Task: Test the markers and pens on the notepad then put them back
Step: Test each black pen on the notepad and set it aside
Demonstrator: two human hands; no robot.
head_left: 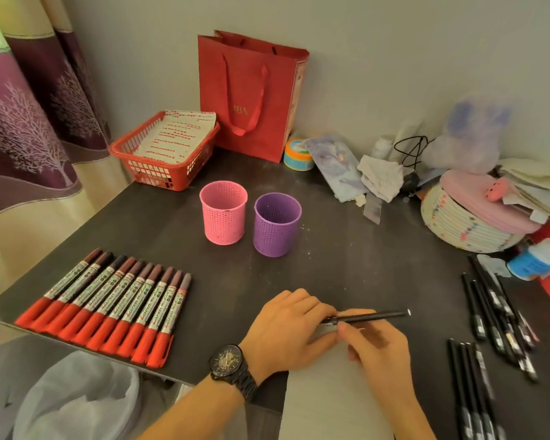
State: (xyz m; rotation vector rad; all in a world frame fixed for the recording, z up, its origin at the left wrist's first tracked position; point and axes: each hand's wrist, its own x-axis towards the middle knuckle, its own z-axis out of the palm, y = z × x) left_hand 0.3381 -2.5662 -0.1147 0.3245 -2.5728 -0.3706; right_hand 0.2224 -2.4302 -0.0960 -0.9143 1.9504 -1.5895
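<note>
A black pen [373, 316] lies almost level above the top edge of the white notepad [327, 398] at the table's front. My right hand [378, 350] pinches its barrel from below. My left hand [286, 328], with a black watch on the wrist, holds the pen's left end with curled fingers; whether that end is capped is hidden. Several red-capped markers [108, 303] lie in a neat row on the left. Several black pens [492, 315] lie loose on the right, with more [470, 398] at the front right. A pink cup [223, 214] and a purple cup [277, 224] stand behind, both looking empty.
A red basket [162, 154] with papers and a red paper bag [251, 96] stand at the back. Clutter, a woven basket [467, 223] and a blue-and-white bottle [534, 262] crowd the right side. A lined bin [77, 398] sits below the table's front left edge.
</note>
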